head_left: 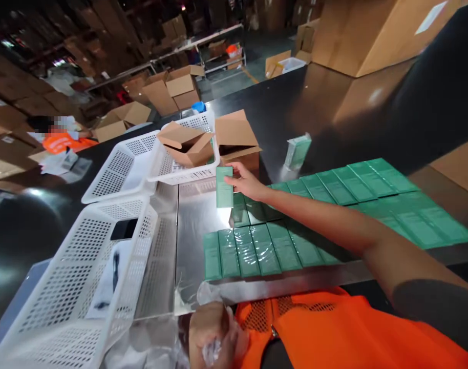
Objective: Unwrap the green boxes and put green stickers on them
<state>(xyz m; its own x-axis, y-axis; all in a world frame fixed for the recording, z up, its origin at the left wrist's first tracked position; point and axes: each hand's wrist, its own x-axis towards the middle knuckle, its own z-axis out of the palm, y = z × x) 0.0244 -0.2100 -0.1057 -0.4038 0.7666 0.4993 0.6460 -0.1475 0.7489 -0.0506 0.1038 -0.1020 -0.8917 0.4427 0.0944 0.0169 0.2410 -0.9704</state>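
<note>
My right hand [247, 183] reaches out over the steel table and grips a small green box [223, 193] upright between thumb and fingers. Two rows of similar green boxes [259, 248], some with shiny film, lie side by side under and beside my right forearm. Close to my body, my left hand [209, 330] is closed in a fist, with crumpled clear plastic [212, 352] showing between its fingers. A strip of clear plastic film [257, 289] runs along the near edge of the green rows. One more wrapped box [298, 152] stands alone behind them.
White perforated baskets [70, 271] stand on the left; the nearest holds a dark phone-like object [124, 229] and a paper with a black pen-like item. Open cardboard boxes [237, 134] sit ahead. A large carton [345, 36] is at back right. Another person [65, 141] in orange is far left.
</note>
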